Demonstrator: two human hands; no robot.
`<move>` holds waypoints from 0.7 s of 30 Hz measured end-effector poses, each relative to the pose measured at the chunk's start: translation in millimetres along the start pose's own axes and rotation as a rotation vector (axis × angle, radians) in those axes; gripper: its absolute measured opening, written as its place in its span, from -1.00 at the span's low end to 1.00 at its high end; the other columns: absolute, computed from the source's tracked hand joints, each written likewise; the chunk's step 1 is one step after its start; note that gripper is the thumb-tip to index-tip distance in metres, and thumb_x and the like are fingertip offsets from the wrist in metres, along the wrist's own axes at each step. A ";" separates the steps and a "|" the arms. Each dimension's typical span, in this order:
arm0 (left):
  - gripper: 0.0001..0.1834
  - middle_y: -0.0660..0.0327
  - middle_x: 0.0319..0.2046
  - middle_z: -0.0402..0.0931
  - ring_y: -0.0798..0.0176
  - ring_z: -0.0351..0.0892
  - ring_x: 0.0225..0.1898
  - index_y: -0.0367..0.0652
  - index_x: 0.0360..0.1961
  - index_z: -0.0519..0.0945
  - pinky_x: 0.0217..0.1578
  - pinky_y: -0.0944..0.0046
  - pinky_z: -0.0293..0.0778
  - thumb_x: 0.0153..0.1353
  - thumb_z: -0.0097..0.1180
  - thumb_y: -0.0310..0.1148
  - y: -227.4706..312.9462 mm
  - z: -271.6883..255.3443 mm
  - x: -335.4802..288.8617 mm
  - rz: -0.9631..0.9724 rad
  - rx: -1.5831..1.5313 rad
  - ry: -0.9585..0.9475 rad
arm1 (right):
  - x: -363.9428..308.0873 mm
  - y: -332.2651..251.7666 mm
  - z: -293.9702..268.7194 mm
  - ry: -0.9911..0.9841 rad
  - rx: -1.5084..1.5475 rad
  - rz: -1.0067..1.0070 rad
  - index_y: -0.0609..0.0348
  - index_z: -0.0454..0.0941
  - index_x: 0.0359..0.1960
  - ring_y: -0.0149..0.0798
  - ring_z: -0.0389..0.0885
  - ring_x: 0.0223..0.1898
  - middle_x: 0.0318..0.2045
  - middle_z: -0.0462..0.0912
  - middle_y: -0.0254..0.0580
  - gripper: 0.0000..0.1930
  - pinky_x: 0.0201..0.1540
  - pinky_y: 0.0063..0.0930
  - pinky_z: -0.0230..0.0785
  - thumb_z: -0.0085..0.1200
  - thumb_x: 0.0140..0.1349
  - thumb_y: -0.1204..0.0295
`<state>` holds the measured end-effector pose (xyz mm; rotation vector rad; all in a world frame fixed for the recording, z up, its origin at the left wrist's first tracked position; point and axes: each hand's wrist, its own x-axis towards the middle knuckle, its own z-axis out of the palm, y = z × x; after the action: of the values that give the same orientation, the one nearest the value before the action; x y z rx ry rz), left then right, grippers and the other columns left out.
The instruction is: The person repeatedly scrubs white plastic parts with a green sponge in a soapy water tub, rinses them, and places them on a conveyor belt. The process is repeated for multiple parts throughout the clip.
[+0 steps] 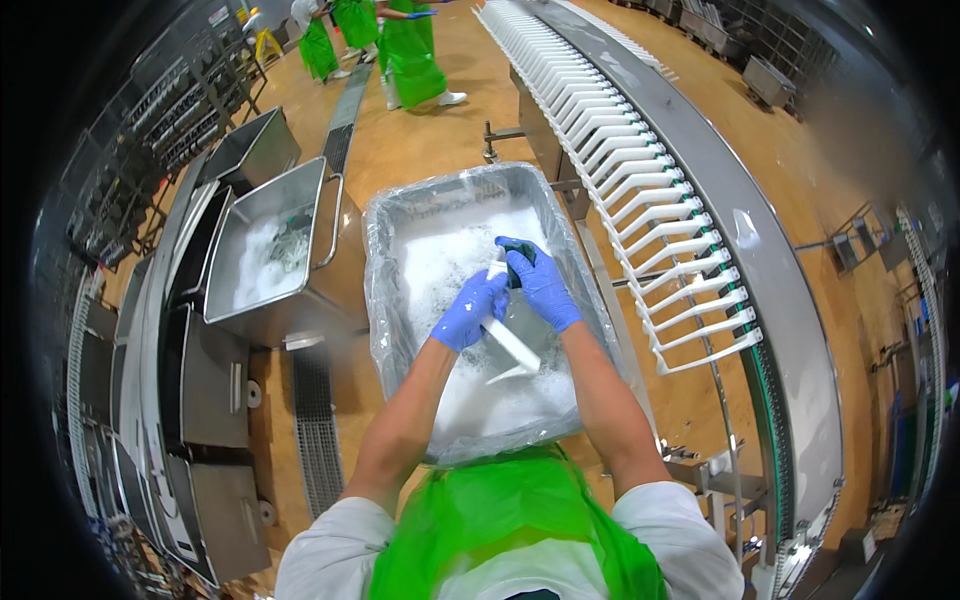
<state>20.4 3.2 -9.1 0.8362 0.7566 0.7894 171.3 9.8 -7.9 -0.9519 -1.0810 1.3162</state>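
Note:
In blue gloves, both my hands work above a plastic-lined tub (pixel 378 262) of white, foamy water. My left hand (pixel 470 310) is closed around a white plastic bar (pixel 512 345) with a bent, hooked lower end. The hook points toward me, over the suds. At the bar's upper end, my right hand (pixel 548 288) grips a dark green scouring pad (pixel 517 262) and presses it to the plastic. My fingers cover part of the bar and most of the pad.
On the right, a curved metal conveyor (pixel 745 235) carries a long row of similar white bars (pixel 655 215). A steel bin (pixel 335 235) with foam and soaking items stands left, beside a floor drain grate (pixel 318 430). Co-workers in green aprons (pixel 412 65) stand at the far end.

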 end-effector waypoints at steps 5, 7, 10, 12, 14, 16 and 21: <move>-0.77 0.19 -0.41 0.50 0.40 0.49 -0.54 -0.28 -0.08 0.34 -0.55 0.36 0.48 0.33 -0.11 -0.36 -2.4 13.4 -11.3 0.102 0.520 0.046 | -7.2 -7.9 -10.4 -0.091 -0.240 0.199 0.17 0.55 -0.02 -0.49 0.53 -0.46 -0.40 0.59 -0.35 -0.67 -0.40 -0.57 0.46 0.06 0.32 0.23; -0.77 0.19 -0.43 0.49 0.39 0.48 -0.56 -0.29 -0.08 0.34 -0.55 0.35 0.49 0.32 -0.13 -0.36 2.2 8.3 -9.8 0.110 0.557 0.027 | -7.1 -4.8 -11.3 -0.114 -0.357 0.176 0.17 0.56 -0.05 -0.46 0.54 -0.51 -0.44 0.59 -0.33 -0.66 -0.44 -0.57 0.44 0.10 0.29 0.19; -0.79 0.21 -0.47 0.45 0.41 0.41 -0.62 -0.25 -0.10 0.35 -0.60 0.36 0.43 0.31 -0.15 -0.38 -1.7 13.5 -6.2 0.104 0.540 0.064 | -4.0 -0.1 -9.5 -0.063 -0.547 0.113 0.20 0.57 -0.10 -0.44 0.54 -0.54 -0.46 0.60 -0.29 -0.64 -0.49 -0.56 0.42 0.11 0.27 0.17; -0.79 0.22 -0.49 0.44 0.41 0.39 -0.63 -0.23 -0.11 0.38 -0.61 0.36 0.41 0.32 -0.14 -0.35 -5.9 13.9 -5.6 0.117 0.518 0.095 | -2.9 -10.4 3.0 -0.002 -0.630 0.066 0.23 0.57 -0.13 -0.43 0.53 -0.54 -0.47 0.60 -0.26 -0.63 -0.51 -0.56 0.39 0.11 0.26 0.16; -0.79 0.24 -0.50 0.45 0.42 0.38 -0.63 -0.21 -0.13 0.43 -0.63 0.37 0.38 0.33 -0.12 -0.31 1.5 12.0 -6.0 0.151 0.535 0.151 | -0.6 -24.2 9.1 0.114 -0.460 0.122 0.24 0.57 -0.14 -0.43 0.54 -0.55 -0.49 0.59 -0.24 -0.63 -0.50 -0.52 0.40 0.10 0.26 0.15; -0.76 0.25 -0.48 0.50 0.42 0.40 -0.60 -0.21 -0.16 0.49 -0.61 0.36 0.38 0.28 -0.09 -0.29 11.9 19.8 -10.2 0.118 0.530 0.164 | 19.5 12.9 -37.0 0.298 -0.355 0.111 0.17 0.60 -0.15 -0.27 0.64 -0.44 -0.47 0.62 -0.12 -0.69 -0.33 -0.35 0.50 0.08 0.25 0.20; -0.73 0.27 -0.49 0.52 0.43 0.42 -0.55 -0.19 -0.12 0.59 -0.54 0.37 0.40 0.24 0.01 -0.29 7.4 -2.4 -0.1 0.084 0.479 0.277 | -1.9 97.4 -32.8 -0.267 -1.608 0.051 0.06 0.63 -0.22 0.10 0.63 -0.25 -0.17 0.64 0.00 -0.80 -0.14 -0.19 0.48 0.11 0.12 0.38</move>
<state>16.2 7.1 -3.9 1.2072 1.1915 0.8207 178.1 14.7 -110.4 -1.9253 -2.3880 0.3532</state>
